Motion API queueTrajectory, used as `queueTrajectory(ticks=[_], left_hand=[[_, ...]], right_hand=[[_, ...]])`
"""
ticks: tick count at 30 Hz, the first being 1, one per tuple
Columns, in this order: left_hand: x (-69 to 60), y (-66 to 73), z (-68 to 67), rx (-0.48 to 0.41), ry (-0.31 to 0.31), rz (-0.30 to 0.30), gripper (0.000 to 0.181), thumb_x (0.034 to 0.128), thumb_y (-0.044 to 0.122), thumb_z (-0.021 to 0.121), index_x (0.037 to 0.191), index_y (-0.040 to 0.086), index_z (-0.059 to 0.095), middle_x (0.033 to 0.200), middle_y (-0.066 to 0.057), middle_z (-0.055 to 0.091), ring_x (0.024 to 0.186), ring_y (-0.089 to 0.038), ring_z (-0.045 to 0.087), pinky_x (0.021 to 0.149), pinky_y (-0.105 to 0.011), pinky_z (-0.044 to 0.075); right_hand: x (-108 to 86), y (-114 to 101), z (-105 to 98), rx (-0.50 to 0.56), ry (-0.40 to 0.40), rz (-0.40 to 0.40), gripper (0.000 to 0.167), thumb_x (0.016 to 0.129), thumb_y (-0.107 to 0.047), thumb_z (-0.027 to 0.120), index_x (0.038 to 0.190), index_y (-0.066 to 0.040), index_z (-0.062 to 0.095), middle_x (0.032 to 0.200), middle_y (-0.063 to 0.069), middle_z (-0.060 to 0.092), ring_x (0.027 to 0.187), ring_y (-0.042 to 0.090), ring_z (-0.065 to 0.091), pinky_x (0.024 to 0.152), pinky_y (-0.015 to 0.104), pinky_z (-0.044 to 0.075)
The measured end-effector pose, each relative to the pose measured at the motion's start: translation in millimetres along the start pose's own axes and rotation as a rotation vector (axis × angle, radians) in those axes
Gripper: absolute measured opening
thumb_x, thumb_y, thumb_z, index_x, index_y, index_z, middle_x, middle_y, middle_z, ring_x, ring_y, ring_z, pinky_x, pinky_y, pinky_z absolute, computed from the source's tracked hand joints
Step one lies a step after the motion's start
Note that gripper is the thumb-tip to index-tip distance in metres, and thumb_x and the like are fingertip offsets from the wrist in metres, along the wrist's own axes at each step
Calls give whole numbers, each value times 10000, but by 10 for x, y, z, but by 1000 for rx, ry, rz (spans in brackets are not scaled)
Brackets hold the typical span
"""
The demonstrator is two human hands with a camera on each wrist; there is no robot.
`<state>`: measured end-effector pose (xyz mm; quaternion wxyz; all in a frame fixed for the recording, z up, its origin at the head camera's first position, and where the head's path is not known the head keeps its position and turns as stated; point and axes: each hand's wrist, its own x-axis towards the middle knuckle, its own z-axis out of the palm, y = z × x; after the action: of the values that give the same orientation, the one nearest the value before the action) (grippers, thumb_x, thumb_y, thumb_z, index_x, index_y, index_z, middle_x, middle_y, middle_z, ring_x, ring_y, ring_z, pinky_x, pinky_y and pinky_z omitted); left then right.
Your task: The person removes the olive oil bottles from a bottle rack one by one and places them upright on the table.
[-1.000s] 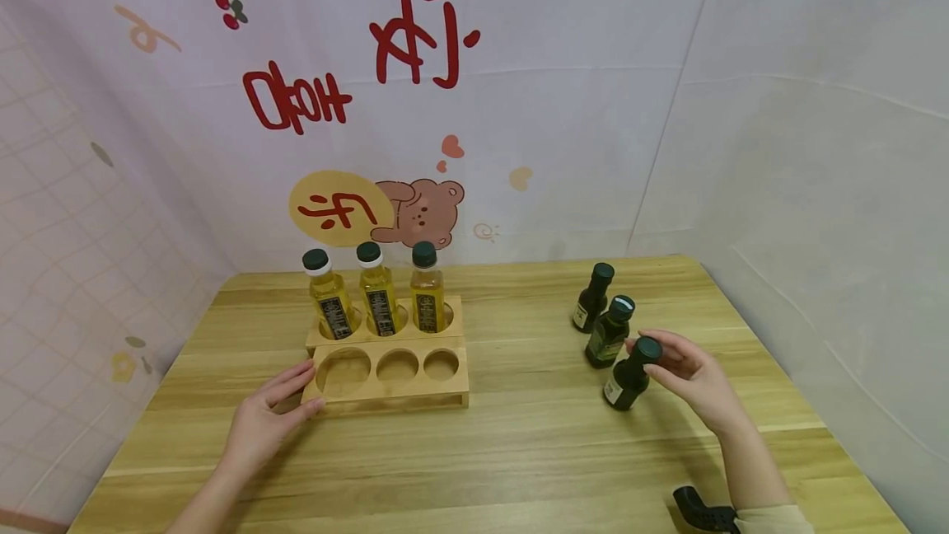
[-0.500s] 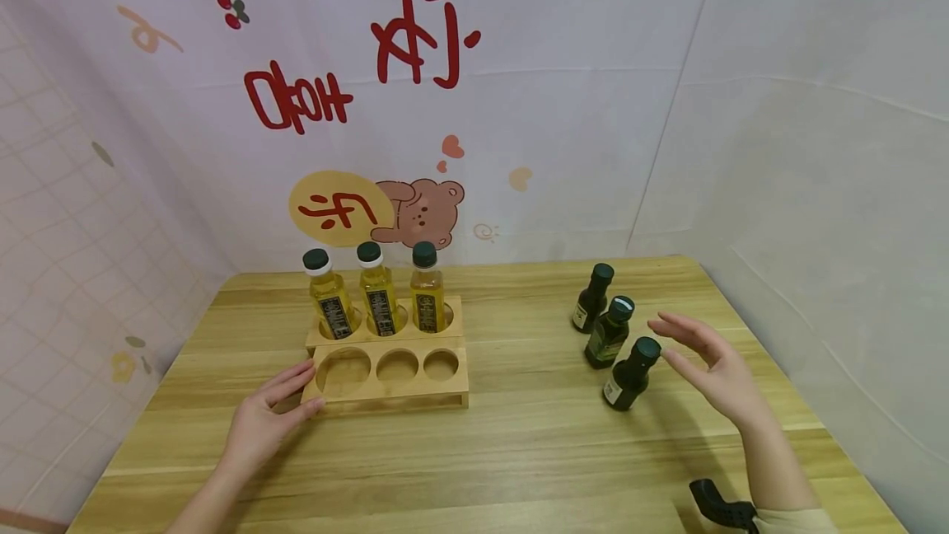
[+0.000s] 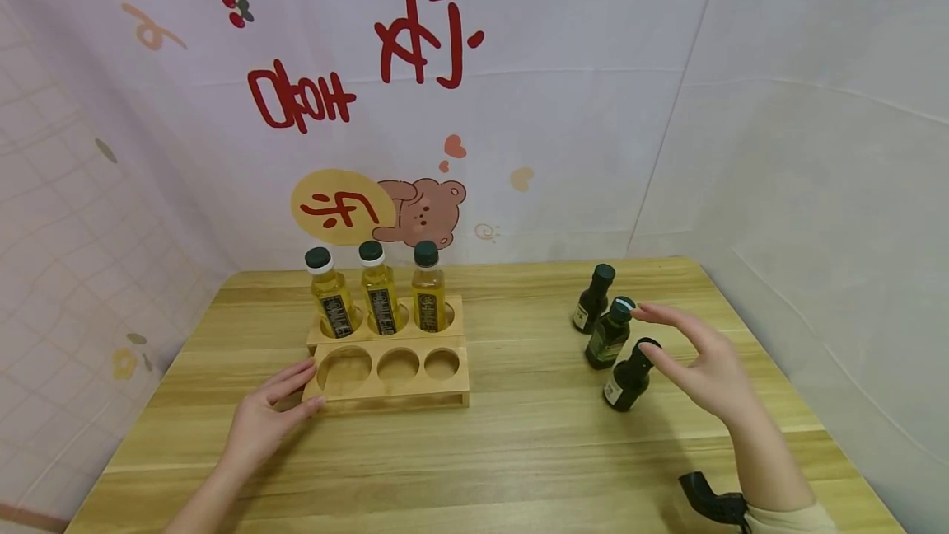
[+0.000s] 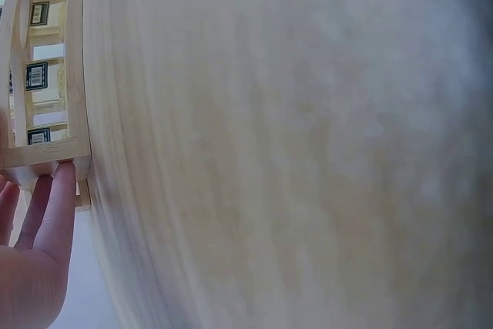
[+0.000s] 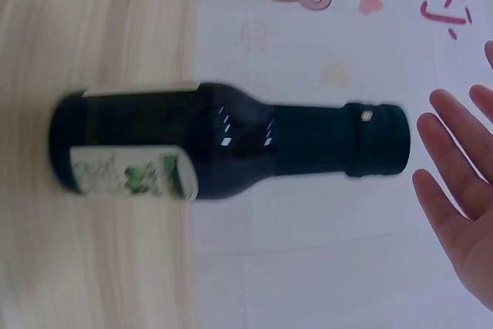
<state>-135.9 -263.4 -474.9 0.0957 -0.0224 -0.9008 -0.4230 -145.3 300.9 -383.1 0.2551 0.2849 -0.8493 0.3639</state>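
My left hand (image 3: 255, 419) rests its fingers and thumb against the left end of a two-step wooden bottle rack (image 3: 400, 390). In the left wrist view, fairly straight fingers (image 4: 58, 217) touch the rack's end panel. My right hand (image 3: 708, 369) hovers with spread fingers beside the dark bottles on the right. Its thumb is near the cap of the front dark bottle (image 3: 627, 381), and its fingertips are by the cap of the middle dark bottle (image 3: 608, 340). In the right wrist view, a gap separates the hand (image 5: 466, 198) from the dark green cap (image 5: 381, 139).
Three yellow oil bottles (image 3: 334, 303) with dark green caps stand in the rack's rear holes. The front step has three holes (image 3: 397, 367). A third dark bottle (image 3: 591, 303) stands behind the other two. A printed cloth (image 3: 563, 105) hangs behind the wooden table (image 3: 519, 452).
My right hand let go of the front dark bottle's cap and drew back to the right. It then came back left and slightly up toward the caps. The left hand stayed put.
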Motion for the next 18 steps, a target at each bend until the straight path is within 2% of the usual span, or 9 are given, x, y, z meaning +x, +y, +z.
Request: queueTrajectory(ticks=[5, 8, 12, 15, 18], left_hand=[[6, -4, 3, -7, -1, -10, 583, 831, 355, 816, 1316, 76, 655, 1395, -24, 581, 1295, -147, 453, 887, 24, 253], [5, -11, 4, -25, -1, -11, 584, 828, 350, 818, 1315, 72, 655, 1395, -29, 581, 1276, -33, 434, 891, 20, 260], [0, -23, 1, -49, 0, -3, 583, 825, 333, 824, 1312, 60, 654, 1397, -46, 579, 1218, 121, 378, 895, 16, 268], [2, -28, 3, -53, -3, 8, 586, 827, 323, 824, 1316, 53, 648, 1407, -49, 570, 1208, 147, 359, 898, 9, 277], [13, -22, 14, -58, -5, 23, 588, 829, 309, 825, 1318, 38, 640, 1412, -56, 564, 1203, 148, 363, 900, -9, 317]], right_hand=[[140, -247, 52, 49, 22, -118, 630, 647, 243, 727, 1249, 101, 604, 1120, 223, 673, 1174, 108, 572, 1029, 200, 378], [194, -340, 85, 61, 19, -153, 586, 673, 205, 727, 1238, 102, 611, 1108, 224, 675, 1173, 120, 572, 1021, 201, 383], [190, -254, 157, 73, 2, -171, 574, 725, 118, 765, 1275, 70, 606, 1133, 185, 682, 1188, 116, 562, 1024, 207, 379], [173, -155, 217, 80, -14, -185, 573, 753, 55, 788, 1295, 55, 600, 1162, 159, 682, 1196, 132, 556, 1035, 221, 373], [177, -130, 273, 85, -34, -189, 597, 739, 61, 793, 1304, 32, 604, 1183, 124, 683, 1182, 146, 564, 1038, 226, 373]])
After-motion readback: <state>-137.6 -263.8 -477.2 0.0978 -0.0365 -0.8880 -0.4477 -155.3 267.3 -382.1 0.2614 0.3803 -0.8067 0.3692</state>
